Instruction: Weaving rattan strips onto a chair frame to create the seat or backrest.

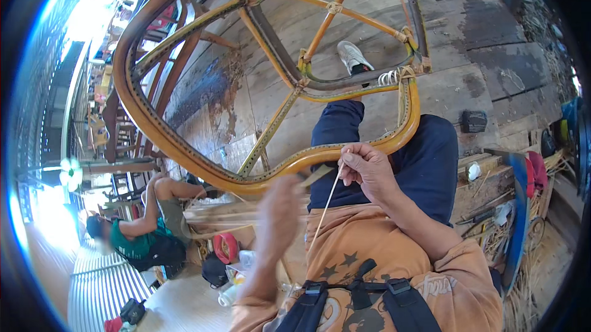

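A rattan chair frame [295, 162] with bent yellow-brown poles and rows of small holes lies across my lap and reaches away from me. My right hand [368, 169] is at its near edge, thumb and fingers pinched on a thin pale rattan strip [326, 206] that hangs down over my shirt. To the left, my left hand [279, 215] is smeared by motion, so its fingers cannot be made out. A flat, blurred pale piece [317, 175] shows between the two hands. Wrapped cane binding [404, 95] and a white coil [389, 77] sit on the frame.
Worn wooden boards [455, 42] form the floor. A dark block [473, 121] lies right of my knee. Cane scraps and a blue curved piece [516, 221] are at the right. Another person [144, 233] sits at the left, near a red roll [226, 247].
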A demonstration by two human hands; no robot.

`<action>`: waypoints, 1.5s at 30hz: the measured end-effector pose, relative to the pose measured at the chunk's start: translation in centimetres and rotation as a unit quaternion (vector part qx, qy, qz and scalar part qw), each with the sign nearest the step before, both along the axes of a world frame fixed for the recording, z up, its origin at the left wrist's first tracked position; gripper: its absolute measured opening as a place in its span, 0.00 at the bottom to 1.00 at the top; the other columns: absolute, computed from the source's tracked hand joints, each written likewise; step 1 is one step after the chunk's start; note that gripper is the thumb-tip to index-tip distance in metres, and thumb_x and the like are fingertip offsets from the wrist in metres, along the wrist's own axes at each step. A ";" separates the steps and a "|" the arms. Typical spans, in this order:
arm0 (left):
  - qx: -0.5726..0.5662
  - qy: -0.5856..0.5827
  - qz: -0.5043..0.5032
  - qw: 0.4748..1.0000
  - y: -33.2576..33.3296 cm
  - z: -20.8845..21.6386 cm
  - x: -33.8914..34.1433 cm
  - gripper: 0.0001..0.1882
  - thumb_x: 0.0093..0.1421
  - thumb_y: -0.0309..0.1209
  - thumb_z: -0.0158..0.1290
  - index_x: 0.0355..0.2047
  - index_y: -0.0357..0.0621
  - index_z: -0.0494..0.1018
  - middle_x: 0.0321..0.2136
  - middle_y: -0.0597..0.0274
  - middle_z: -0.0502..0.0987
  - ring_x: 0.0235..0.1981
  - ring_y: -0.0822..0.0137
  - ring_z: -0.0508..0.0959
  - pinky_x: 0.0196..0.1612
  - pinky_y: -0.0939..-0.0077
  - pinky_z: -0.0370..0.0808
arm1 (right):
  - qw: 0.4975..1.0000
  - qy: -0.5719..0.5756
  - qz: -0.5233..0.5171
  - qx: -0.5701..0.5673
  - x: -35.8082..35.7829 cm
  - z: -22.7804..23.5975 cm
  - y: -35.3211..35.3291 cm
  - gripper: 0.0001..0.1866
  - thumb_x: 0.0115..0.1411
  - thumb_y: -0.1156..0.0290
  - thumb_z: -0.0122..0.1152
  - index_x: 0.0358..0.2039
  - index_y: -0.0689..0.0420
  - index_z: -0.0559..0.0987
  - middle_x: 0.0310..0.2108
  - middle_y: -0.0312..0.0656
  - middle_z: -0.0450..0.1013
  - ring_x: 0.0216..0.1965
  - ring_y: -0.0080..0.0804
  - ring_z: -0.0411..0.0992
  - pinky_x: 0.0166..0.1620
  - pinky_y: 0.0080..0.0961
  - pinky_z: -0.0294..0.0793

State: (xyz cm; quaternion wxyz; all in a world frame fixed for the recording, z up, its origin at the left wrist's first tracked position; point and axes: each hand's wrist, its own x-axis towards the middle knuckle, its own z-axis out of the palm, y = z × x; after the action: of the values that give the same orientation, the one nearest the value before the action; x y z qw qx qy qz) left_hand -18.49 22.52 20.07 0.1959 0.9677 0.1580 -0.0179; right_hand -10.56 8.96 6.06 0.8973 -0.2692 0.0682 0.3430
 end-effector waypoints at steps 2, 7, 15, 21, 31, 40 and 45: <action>-0.224 -0.006 0.069 0.972 -1.7 -5.0 1.0 0.06 0.59 0.27 0.45 0.36 0.39 0.68 0.25 0.63 0.70 0.26 0.71 0.70 0.32 0.80 0.67 | 1.000 0.006 -0.001 -0.019 -0.1 -0.2 -0.6 0.05 0.57 0.73 0.54 0.33 0.59 0.73 0.24 0.37 0.72 0.20 0.20 0.70 0.22 0.14 0.71; -0.310 -0.033 0.071 0.947 -3.3 -8.8 2.3 0.04 0.57 0.24 0.48 0.33 0.38 0.68 0.24 0.60 0.70 0.25 0.72 0.67 0.32 0.81 0.67 | 0.994 0.041 -0.066 -0.074 -0.4 -2.1 -3.7 0.06 0.56 0.73 0.55 0.34 0.61 0.73 0.23 0.35 0.71 0.21 0.17 0.70 0.23 0.12 0.70; -0.265 0.004 0.107 0.958 -3.0 -9.3 3.5 0.07 0.59 0.28 0.47 0.36 0.39 0.70 0.20 0.61 0.73 0.20 0.73 0.70 0.26 0.80 0.68 | 0.990 0.080 -0.100 -0.068 0.3 -2.5 -3.3 0.07 0.56 0.73 0.56 0.35 0.61 0.73 0.23 0.36 0.71 0.21 0.20 0.70 0.23 0.13 0.71; -0.308 0.075 0.073 0.946 -2.5 -9.9 3.1 0.08 0.60 0.29 0.45 0.36 0.40 0.72 0.20 0.67 0.72 0.15 0.80 0.67 0.19 0.86 0.64 | 0.989 0.038 -0.086 -0.112 2.0 -2.3 -3.9 0.10 0.56 0.74 0.55 0.39 0.62 0.72 0.21 0.36 0.71 0.19 0.20 0.70 0.22 0.12 0.71; -0.247 0.086 -0.082 0.962 -3.4 -11.0 5.0 0.09 0.60 0.31 0.45 0.35 0.39 0.70 0.22 0.61 0.74 0.20 0.74 0.72 0.26 0.81 0.70 | 0.966 -0.047 -0.101 -0.235 2.2 -2.1 -4.8 0.06 0.56 0.73 0.56 0.32 0.60 0.76 0.21 0.34 0.72 0.19 0.15 0.68 0.23 0.09 0.67; -0.477 0.158 0.024 0.864 -7.3 -11.1 9.9 0.10 0.60 0.32 0.46 0.36 0.37 0.69 0.24 0.66 0.73 0.19 0.79 0.71 0.22 0.87 0.67 | 0.919 -0.118 -0.210 -0.311 2.6 -2.2 -6.5 0.07 0.54 0.75 0.58 0.34 0.62 0.76 0.25 0.31 0.71 0.26 0.13 0.67 0.29 0.10 0.67; -0.491 0.187 0.014 0.851 -7.7 -10.8 10.8 0.11 0.60 0.33 0.47 0.36 0.37 0.70 0.24 0.66 0.73 0.19 0.80 0.71 0.21 0.88 0.66 | 0.916 -0.119 -0.219 -0.314 2.8 -2.5 -6.9 0.07 0.54 0.77 0.58 0.35 0.62 0.77 0.28 0.32 0.72 0.27 0.13 0.67 0.31 0.10 0.68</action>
State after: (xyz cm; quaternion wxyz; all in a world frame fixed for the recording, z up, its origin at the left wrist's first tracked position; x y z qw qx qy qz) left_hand -7.67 14.84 9.24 0.6120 0.7219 0.1757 -0.2711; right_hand -7.78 2.04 3.60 0.8210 -0.5541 0.1219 0.0642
